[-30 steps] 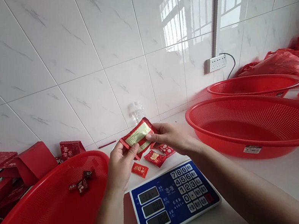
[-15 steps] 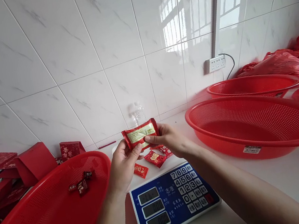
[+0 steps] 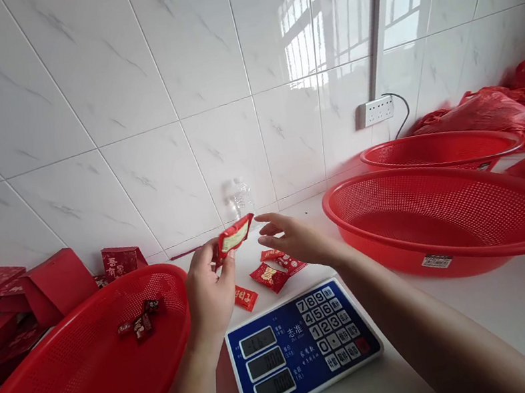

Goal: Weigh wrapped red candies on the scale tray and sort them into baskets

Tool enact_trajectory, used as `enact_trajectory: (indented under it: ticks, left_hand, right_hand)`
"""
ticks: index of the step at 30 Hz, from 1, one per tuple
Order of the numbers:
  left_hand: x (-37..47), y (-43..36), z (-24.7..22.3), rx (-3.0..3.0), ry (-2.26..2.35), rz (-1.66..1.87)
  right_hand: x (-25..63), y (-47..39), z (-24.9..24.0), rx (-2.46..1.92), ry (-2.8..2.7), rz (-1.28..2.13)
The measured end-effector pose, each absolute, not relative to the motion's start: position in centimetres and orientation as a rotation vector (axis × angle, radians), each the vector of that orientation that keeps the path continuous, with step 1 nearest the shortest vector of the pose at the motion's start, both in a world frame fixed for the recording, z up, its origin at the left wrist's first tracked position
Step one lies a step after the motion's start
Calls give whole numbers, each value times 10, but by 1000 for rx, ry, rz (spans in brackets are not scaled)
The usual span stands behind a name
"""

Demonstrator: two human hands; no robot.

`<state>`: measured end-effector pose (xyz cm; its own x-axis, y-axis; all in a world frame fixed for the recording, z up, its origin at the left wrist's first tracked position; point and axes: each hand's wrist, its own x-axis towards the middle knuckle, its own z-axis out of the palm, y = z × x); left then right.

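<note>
My left hand [image 3: 210, 287] pinches a red snack packet [image 3: 235, 236] with a pale printed label, holding it tilted above the scale. Just right of the packet, my right hand [image 3: 290, 237] hovers with its fingers apart and nothing in them. Below the hands, several small red packets [image 3: 269, 277] lie on the white platform of the digital scale [image 3: 305, 351]. The scale's blue panel with number keys and three displays faces me.
A red plastic basket [image 3: 97, 381] with a few small dark-wrapped pieces [image 3: 142, 326] stands at left, folded red boxes [image 3: 57, 283] behind it. Two red baskets [image 3: 449, 218] and red plastic bags [image 3: 501, 110] are at right. A clear bottle [image 3: 241, 197] stands by the tiled wall.
My right hand has let go of the packet and opened, staying to its right. In my left hand the packet has turned and tilted, its label now at an angle.
</note>
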<state>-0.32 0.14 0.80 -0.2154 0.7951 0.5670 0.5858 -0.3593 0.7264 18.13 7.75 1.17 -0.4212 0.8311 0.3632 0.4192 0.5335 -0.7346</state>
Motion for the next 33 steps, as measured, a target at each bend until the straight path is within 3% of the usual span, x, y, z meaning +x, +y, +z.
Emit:
enact_trajectory:
  ticks: [4,12,22,33]
  left_hand:
    - [-5,2,6,1998,1883,1363]
    - [-15,-11,6,2136,1810,799]
    - [-14,10,-11,2129,1814,926]
    - [-8,7,-12,2206,1780,946]
  right_hand:
    - [198,83,14,-1173,-2139,551]
    - [212,82,16,-1206,-2445,484]
    - [198,81,9,-1007,-2510,458]
    - [222,79,39,-1324,-1999,217]
